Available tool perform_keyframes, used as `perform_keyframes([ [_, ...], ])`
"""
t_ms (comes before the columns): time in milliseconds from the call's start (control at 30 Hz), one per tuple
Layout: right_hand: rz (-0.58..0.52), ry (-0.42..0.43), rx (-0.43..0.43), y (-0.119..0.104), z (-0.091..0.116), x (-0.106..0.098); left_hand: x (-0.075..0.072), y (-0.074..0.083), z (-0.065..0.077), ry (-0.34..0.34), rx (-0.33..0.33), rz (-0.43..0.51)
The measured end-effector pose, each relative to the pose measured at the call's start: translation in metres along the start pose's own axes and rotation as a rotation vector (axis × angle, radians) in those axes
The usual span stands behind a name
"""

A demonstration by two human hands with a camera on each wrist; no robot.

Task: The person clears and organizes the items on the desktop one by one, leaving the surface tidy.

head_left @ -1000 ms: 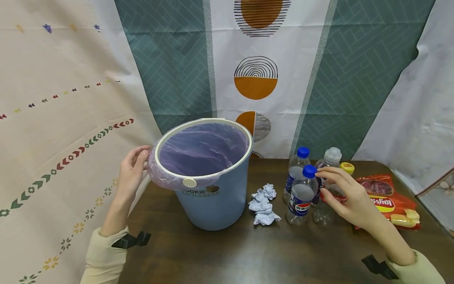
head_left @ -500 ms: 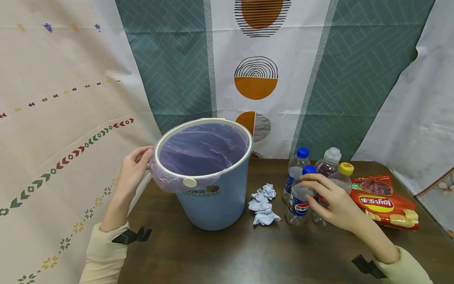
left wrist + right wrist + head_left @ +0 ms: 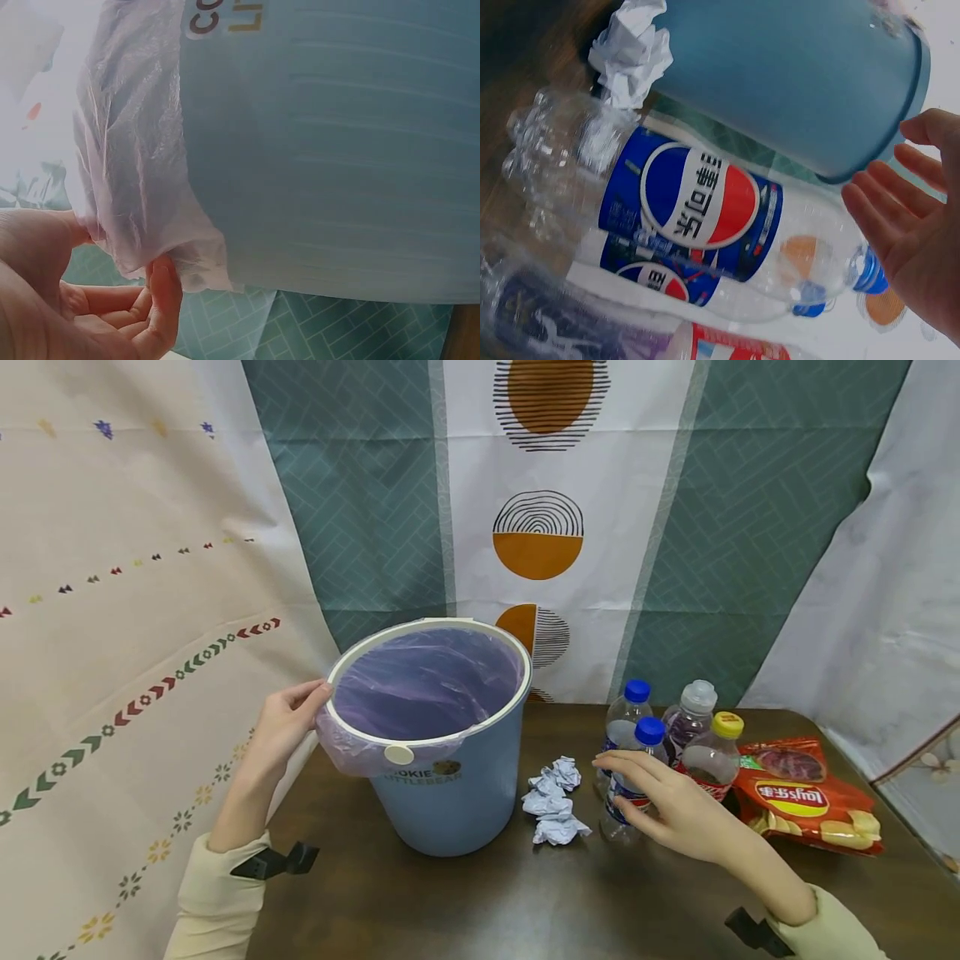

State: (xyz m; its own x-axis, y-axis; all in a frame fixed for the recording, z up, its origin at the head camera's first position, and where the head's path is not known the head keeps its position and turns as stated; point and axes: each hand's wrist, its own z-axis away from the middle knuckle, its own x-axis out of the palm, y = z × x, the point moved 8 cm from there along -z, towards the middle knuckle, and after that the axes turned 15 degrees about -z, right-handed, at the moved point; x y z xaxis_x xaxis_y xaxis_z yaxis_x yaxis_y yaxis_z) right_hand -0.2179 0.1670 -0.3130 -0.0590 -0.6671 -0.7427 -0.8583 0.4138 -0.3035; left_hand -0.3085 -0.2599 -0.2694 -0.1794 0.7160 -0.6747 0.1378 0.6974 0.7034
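Observation:
A blue trash bin (image 3: 457, 802) with a cream rim stands on the table, lined with a thin pinkish-purple trash bag (image 3: 352, 752) folded over its edge. At the bin's left rim my left hand (image 3: 288, 727) pinches the bag between thumb and fingers, as the left wrist view shows of the bag (image 3: 142, 165). My right hand (image 3: 675, 810) hovers in front of the bottles, fingers loosely bent and holding nothing. Behind it stands a Pepsi bottle (image 3: 649, 732) with a blue cap, partly hidden. Crumpled white paper (image 3: 553, 806) lies between bin and bottles.
Another blue-capped bottle (image 3: 636, 693), a white-capped bottle (image 3: 697, 699) and a yellow-capped bottle (image 3: 726, 727) stand close together. To their right lies a red Lay's chip bag (image 3: 810, 797). Patterned cloth (image 3: 540, 527) hangs behind the table (image 3: 480, 910).
My right hand has moved left and a little lower across the bottles, uncovering the yellow-capped bottle and the chip bag. My left hand has shifted slightly right, closer against the bin rim.

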Motion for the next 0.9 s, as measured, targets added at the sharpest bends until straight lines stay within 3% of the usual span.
perform_keyframes([
  [167, -0.013, -0.112, 0.124, 0.005, -0.001, 0.015, 0.000, -0.002, 0.000, -0.026, -0.014, -0.009],
  [433, -0.024, -0.196, 0.130, 0.009, -0.004, 0.044, 0.004, -0.002, -0.002, -0.063, 0.000, 0.037],
  [667, -0.043, -0.304, 0.194, 0.018, -0.002, 0.070, 0.006, 0.000, -0.005, -0.084, 0.026, 0.071],
  [900, -0.116, -0.397, 0.275, 0.030, -0.001, 0.090, 0.006, 0.001, -0.007, -0.075, 0.026, 0.002],
])
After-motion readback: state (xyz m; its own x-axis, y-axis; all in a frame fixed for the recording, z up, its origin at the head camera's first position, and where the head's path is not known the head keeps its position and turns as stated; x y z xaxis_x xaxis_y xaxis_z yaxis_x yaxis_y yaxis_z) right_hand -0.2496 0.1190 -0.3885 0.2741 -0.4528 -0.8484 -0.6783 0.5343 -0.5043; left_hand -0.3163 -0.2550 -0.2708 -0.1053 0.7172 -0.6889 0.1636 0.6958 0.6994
